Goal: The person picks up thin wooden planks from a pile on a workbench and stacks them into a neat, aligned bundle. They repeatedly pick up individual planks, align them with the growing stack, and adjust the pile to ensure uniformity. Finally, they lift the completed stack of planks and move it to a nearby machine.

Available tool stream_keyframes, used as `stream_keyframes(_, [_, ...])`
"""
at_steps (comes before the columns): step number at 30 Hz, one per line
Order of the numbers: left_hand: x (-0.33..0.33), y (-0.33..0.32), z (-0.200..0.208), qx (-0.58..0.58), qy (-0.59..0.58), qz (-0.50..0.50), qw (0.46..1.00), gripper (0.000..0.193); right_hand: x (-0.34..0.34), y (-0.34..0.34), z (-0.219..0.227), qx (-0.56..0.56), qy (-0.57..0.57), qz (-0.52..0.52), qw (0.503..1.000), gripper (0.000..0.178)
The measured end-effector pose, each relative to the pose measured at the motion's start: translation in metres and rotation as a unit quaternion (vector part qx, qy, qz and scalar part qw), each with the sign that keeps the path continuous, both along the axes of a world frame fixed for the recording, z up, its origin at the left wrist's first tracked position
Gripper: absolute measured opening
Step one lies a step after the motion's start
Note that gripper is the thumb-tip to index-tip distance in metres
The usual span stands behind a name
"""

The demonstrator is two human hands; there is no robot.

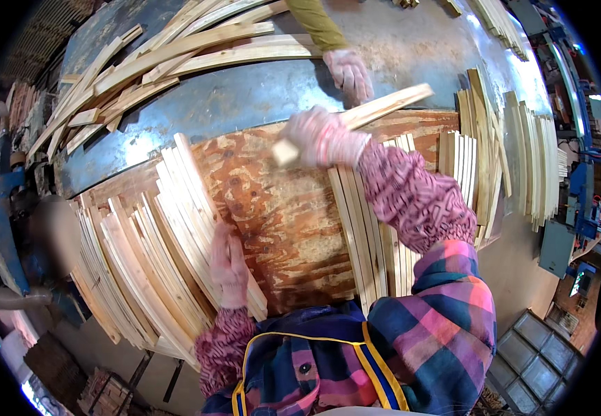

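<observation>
My right hand (pixel 324 139), in a pinkish-white glove, is closed round a short pale wooden strip (pixel 394 104). The strip is tilted above the board, its far end pointing up and right, and the hand is slightly blurred. With fingers stretched out together, my gloved left hand (pixel 229 270) lies along the inner edge of a row of pale wooden strips (pixel 188 184). Between my hands is a brown, patchy plywood board (pixel 276 232). More strips (pixel 356 232) lie side by side under my right forearm.
Across from me, a co-worker's gloved hand (pixel 350 75) reaches in near the held strip. Long strips (pixel 207 45) lie in a loose heap on the metal tabletop (pixel 245 97). Further bundles (pixel 480 132) stand on the right. A blue machine (pixel 1 222) is at far left.
</observation>
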State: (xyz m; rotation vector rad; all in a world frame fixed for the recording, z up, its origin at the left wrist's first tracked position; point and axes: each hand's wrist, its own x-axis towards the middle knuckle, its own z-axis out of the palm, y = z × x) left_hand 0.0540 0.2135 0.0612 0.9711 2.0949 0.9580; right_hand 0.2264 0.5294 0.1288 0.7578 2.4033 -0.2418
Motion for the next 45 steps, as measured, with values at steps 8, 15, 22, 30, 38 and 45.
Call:
stream_keyframes(8, [0.026,0.050,-0.009,-0.007,-0.532,-0.027,0.846,0.067,-0.009,-0.117,0.031,-0.213,0.510,0.084,0.829,0.033])
stream_keyframes(15, [0.027,0.029,-0.008,0.190,-0.850,0.036,0.490,0.099,0.054,-0.076,0.005,-0.231,0.596,-0.365,0.677,0.027])
stream_keyframes(22, [-0.001,0.042,0.011,0.133,-0.625,0.091,0.764,0.067,0.034,-0.134,-0.033,-0.386,0.516,-0.496,0.582,0.028])
stream_keyframes(30, [0.018,-0.015,0.006,-0.127,0.361,0.003,0.924,0.076,-0.042,-0.103,-0.063,-0.407,0.559,-0.437,0.575,0.030])
stream_keyframes(38, [-0.279,-0.034,0.021,0.019,0.506,0.110,0.856,0.059,-0.125,-0.070,-0.089,-0.385,0.505,-0.418,0.649,0.029])
stream_keyframes(45, [-0.579,-0.025,0.015,-0.363,0.448,0.145,0.804,0.067,-0.224,-0.006,-0.084,-0.149,0.465,-0.244,0.838,0.034])
